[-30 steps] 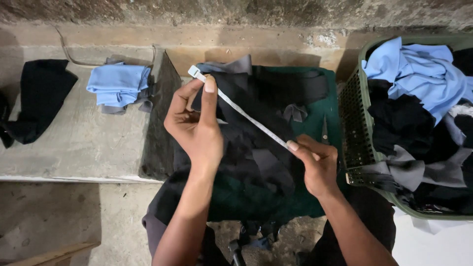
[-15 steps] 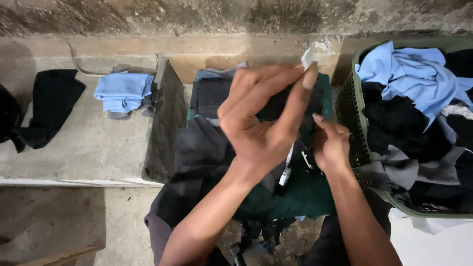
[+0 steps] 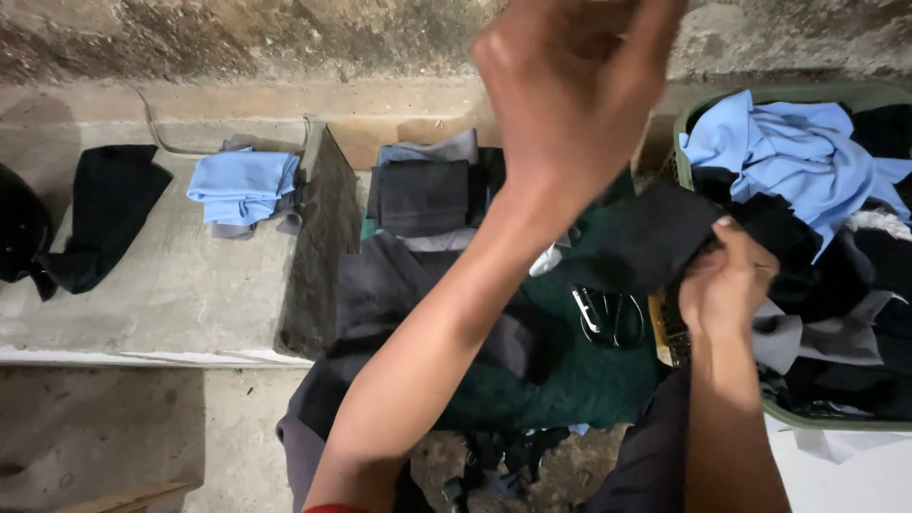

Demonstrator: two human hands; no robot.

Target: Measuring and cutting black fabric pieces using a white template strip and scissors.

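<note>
A soft, matte black cloth (image 3: 646, 237) lies bunched between the green fabric (image 3: 570, 370) on the lap and the green laundry basket (image 3: 682, 142), its edge pinched in the closed grip of the right hand (image 3: 727, 285). The left hand (image 3: 570, 104) is raised close to the camera, blurred, fingertips cut off; whether its grip holds anything cannot be told. Scissors (image 3: 608, 318) rest on the green fabric. Folded blue cloths (image 3: 242, 185) sit on the rough concrete desk (image 3: 171, 285).
</note>
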